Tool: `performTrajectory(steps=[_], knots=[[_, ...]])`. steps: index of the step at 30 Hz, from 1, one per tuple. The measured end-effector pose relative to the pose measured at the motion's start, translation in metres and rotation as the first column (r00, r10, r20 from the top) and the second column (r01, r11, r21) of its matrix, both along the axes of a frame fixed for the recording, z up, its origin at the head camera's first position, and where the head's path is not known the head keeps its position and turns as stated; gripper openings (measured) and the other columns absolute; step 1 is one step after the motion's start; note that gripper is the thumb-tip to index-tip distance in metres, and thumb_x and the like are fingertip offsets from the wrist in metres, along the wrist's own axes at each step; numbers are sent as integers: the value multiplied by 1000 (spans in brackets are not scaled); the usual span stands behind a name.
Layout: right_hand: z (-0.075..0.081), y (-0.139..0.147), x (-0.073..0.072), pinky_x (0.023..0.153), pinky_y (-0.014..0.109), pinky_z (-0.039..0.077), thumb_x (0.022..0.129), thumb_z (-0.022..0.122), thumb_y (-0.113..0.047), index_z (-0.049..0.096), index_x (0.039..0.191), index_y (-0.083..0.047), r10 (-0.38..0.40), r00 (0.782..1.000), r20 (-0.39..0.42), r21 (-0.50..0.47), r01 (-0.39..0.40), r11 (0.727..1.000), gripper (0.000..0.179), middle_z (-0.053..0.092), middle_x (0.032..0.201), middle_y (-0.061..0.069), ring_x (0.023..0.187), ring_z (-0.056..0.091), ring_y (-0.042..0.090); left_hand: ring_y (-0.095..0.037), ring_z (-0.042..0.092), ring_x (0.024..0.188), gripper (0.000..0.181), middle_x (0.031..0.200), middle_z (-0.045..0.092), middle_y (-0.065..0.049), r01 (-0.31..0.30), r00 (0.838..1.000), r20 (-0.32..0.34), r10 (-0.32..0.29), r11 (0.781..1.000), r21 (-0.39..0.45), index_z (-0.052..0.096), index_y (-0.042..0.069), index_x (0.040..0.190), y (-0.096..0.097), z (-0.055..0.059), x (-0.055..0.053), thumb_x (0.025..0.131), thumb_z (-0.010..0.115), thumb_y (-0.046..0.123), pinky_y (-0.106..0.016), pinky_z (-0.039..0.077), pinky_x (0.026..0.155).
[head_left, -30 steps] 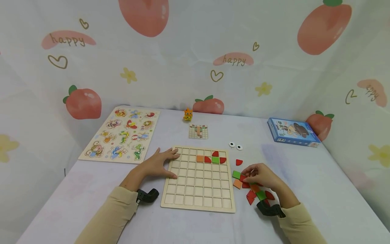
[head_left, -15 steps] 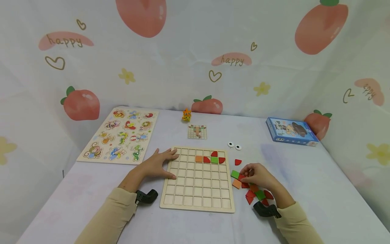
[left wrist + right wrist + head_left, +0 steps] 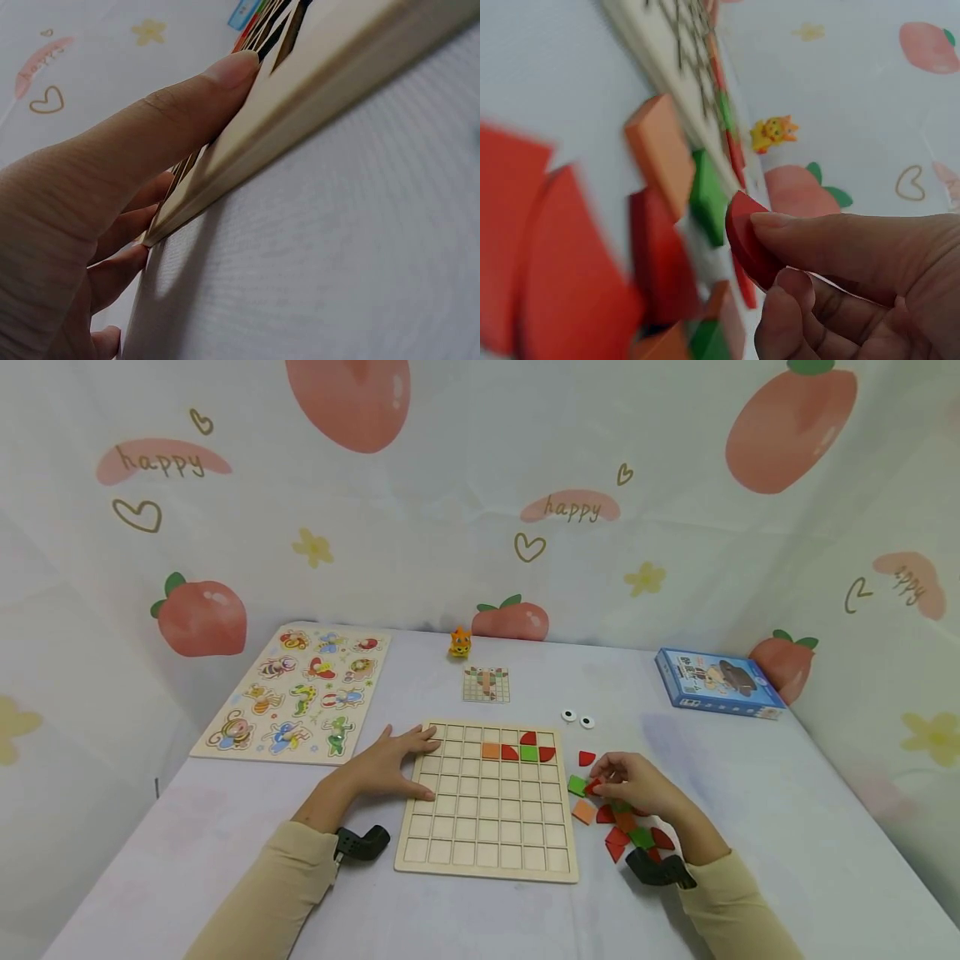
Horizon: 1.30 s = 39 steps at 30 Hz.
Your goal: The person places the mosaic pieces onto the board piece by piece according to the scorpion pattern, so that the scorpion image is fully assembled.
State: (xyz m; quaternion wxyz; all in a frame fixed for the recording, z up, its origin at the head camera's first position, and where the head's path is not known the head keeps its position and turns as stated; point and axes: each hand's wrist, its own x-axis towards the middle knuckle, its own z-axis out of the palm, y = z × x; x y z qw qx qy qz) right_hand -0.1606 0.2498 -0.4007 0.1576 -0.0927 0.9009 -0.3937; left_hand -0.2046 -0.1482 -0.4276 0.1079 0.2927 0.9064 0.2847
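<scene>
My right hand (image 3: 637, 787) pinches a red quarter-circle block (image 3: 750, 238) between thumb and fingers, right of the wooden grid board (image 3: 487, 872). Below and around it lie loose blocks: a green square (image 3: 577, 785), an orange square (image 3: 584, 812) and several red ones. Spread over the board's left edge, my left hand (image 3: 384, 765) rests with its thumb (image 3: 229, 73) on the top face and its fingers along the far left corner. Within the grid's upper right sit an orange square (image 3: 491, 751), a green square (image 3: 528, 753) and red quarter-circles (image 3: 547, 754) beside and above it.
Behind the board lie a small pattern card (image 3: 486, 685) and a yellow-orange toy figure (image 3: 460, 643). Two round eye pieces (image 3: 577, 719) are near its top right corner. An insect puzzle board (image 3: 292, 693) lies left; a blue box (image 3: 718, 683) stands back right.
My right hand has lifted slightly away from the pile with the red quarter-circle block between its fingers, uncovering a green block beneath. The left hand stays on the board.
</scene>
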Motion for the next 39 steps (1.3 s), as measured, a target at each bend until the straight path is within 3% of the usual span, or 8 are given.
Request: performTrajectory(steps=[7,12,29,39], knots=[[6,-12,-10,58,24,53,89,60,-9,65,106,1,41,999,1,-34,-41,999,21,62,95,12,71,56,16,-30,19,143,88,153,29,-6,-2,1000,12,2,1000,-2,48,12,137,0,0,1,65,77,54,-58,-4,115],[11,-26,-18,57,27,51,91,56,-8,63,113,2,70,997,13,-74,-69,995,25,59,89,12,67,57,17,-29,19,144,87,153,29,-5,-3,1000,5,3,1000,-5,49,12,136,0,-1,0,65,77,54,-58,-4,115],[15,-85,-44,61,33,54,90,60,-9,61,103,3,169,984,-48,-203,-175,963,18,61,86,12,67,58,20,-28,19,144,87,153,29,-4,-7,1000,-3,7,1000,-7,49,13,136,0,0,-1,65,77,54,-60,-3,114],[9,-113,-57,62,23,47,88,63,-10,64,100,3,168,983,-71,-245,-180,952,18,61,81,7,68,53,13,-29,19,143,86,152,30,-5,-3,1000,8,3,1000,0,49,12,136,1,3,1,65,78,53,-60,-2,114]])
